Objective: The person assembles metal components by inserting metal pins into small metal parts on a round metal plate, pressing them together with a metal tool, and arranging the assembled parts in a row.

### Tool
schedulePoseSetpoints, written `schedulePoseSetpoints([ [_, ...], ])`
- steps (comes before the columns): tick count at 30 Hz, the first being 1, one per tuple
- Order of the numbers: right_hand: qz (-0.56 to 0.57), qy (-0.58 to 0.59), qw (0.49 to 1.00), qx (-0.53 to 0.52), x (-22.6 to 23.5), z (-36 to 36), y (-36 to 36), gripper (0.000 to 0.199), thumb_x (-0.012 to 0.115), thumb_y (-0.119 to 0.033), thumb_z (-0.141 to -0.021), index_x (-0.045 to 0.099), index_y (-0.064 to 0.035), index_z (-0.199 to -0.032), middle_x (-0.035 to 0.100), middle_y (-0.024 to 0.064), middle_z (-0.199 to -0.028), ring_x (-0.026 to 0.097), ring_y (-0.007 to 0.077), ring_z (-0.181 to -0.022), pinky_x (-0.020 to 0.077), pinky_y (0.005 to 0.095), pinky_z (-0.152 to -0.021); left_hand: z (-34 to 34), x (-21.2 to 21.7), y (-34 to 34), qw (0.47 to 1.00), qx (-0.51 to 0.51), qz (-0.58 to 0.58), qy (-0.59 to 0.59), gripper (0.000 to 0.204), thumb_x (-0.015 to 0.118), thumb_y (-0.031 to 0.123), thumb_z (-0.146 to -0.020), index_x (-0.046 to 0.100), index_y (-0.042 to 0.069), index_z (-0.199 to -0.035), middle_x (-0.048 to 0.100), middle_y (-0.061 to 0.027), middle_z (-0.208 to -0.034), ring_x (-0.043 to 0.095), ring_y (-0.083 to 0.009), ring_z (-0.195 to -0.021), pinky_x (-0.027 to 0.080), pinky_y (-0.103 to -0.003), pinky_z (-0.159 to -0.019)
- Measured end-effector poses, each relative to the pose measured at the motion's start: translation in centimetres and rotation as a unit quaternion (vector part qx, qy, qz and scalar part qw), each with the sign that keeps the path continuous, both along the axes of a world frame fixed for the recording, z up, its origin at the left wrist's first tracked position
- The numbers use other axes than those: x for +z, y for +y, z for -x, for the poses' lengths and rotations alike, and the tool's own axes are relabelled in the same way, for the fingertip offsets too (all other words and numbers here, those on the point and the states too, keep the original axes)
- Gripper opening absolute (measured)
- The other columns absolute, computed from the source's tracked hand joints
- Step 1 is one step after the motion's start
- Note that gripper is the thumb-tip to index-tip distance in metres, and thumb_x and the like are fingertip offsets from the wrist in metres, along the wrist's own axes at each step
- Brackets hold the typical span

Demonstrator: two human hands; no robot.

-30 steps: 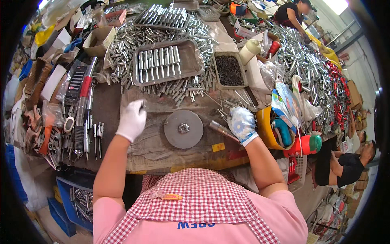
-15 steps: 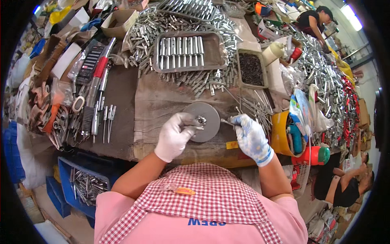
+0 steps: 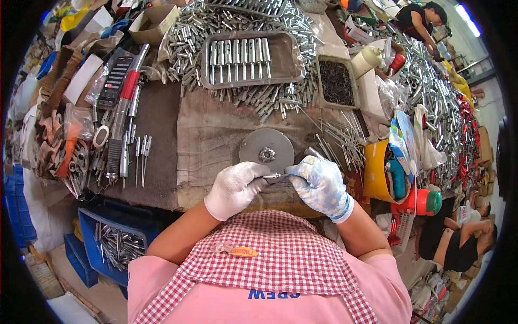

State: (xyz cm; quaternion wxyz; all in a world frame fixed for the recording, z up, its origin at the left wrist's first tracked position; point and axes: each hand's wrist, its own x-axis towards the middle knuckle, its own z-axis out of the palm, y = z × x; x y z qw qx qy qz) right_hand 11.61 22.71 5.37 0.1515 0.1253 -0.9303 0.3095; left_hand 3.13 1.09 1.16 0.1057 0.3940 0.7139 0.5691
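Note:
My left hand (image 3: 236, 189), in a white glove, pinches a small slim metal rod (image 3: 274, 176) in front of the grey round disc (image 3: 249, 144). The rod's other end meets the fingertips of my right hand (image 3: 321, 186), gloved in white and blue, which are closed on it. Whether the rod is one piece or two joined parts is too small to tell. A little heap of small shiny parts (image 3: 267, 155) lies in the middle of the disc. A short metal cylinder (image 3: 313, 153) shows just beyond my right hand, its lower end hidden by the glove.
A clear tray (image 3: 294, 73) with a row of metal shafts stands at the back, amid piled metal parts. Right of it is a box of dark pins (image 3: 335, 82). Thin rods (image 3: 345, 141) lie near a yellow container (image 3: 376, 170). Tools (image 3: 129, 102) lie left.
My hands have come together, nearer to me. The left has moved off the disc with its metal piece; the right has moved left to meet it.

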Motion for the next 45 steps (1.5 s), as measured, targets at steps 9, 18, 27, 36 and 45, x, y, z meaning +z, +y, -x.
schedulePoseSetpoints([
  [9, -0.126, 0.007, 0.992, 0.029, -2.1, 0.1, 0.8, 0.019, 0.072, -0.016, -0.078, 0.069, -0.0117, -0.097, 0.060, 0.0053, -0.082, 0.063, 0.0243, -0.075, 0.0524, 0.0389, -0.069, 0.5, -0.6, 1.0, 0.992, -0.044, 0.020, 0.113, 0.020, 0.070, -0.002, -0.077, 0.065, 0.000, -0.096, 0.068, -0.0174, -0.089, 0.068, -0.0339, -0.079, 0.055, -0.038, -0.069],
  [18, -0.109, -0.277, 0.918, -0.263, -4.1, 6.4, 9.1, 0.031, 0.066, -0.034, -0.088, 0.073, -0.0045, -0.088, 0.072, 0.0165, -0.088, 0.069, 0.0334, -0.087, 0.0543, 0.0408, -0.081, 0.2, -1.9, 0.6, 0.994, 0.068, 0.037, 0.076, 0.011, 0.069, 0.002, -0.081, 0.066, 0.001, -0.092, 0.068, -0.0154, -0.084, 0.067, -0.0334, -0.075, 0.054, -0.040, -0.064],
  [27, -0.301, -0.285, 0.862, -0.291, -6.5, 9.5, 7.7, 0.013, 0.065, -0.018, -0.080, 0.076, -0.0117, -0.081, 0.074, 0.0140, -0.086, 0.073, 0.0326, -0.086, 0.0572, 0.0418, -0.074, -0.6, -2.0, 0.1, 0.995, 0.078, 0.041, 0.049, 0.012, 0.070, 0.000, -0.079, 0.066, 0.000, -0.090, 0.067, -0.0155, -0.082, 0.066, -0.0322, -0.072, 0.052, -0.038, -0.063],
  [36, -0.038, -0.096, 0.971, -0.215, -4.2, 5.9, 6.1, 0.008, 0.061, -0.007, -0.087, 0.063, -0.0046, -0.094, 0.066, 0.0202, -0.087, 0.066, 0.0402, -0.083, 0.0518, 0.0435, -0.073, -0.2, -3.1, 1.0, 0.966, 0.137, 0.059, 0.210, 0.009, 0.073, 0.006, -0.074, 0.067, 0.006, -0.082, 0.065, -0.0083, -0.079, 0.061, -0.0281, -0.077, 0.049, -0.039, -0.070],
  [45, 0.171, -0.062, 0.983, 0.002, -6.3, 0.8, -1.0, 0.021, 0.067, -0.001, -0.086, 0.074, -0.0082, -0.104, 0.069, 0.0101, -0.086, 0.066, 0.0276, -0.075, 0.0531, 0.0333, -0.067, -0.6, -4.8, 1.3, 0.953, 0.145, 0.106, 0.246, 0.013, 0.076, 0.006, -0.070, 0.071, 0.007, -0.083, 0.060, -0.0058, -0.079, 0.056, -0.0280, -0.080, 0.047, -0.038, -0.073],
])
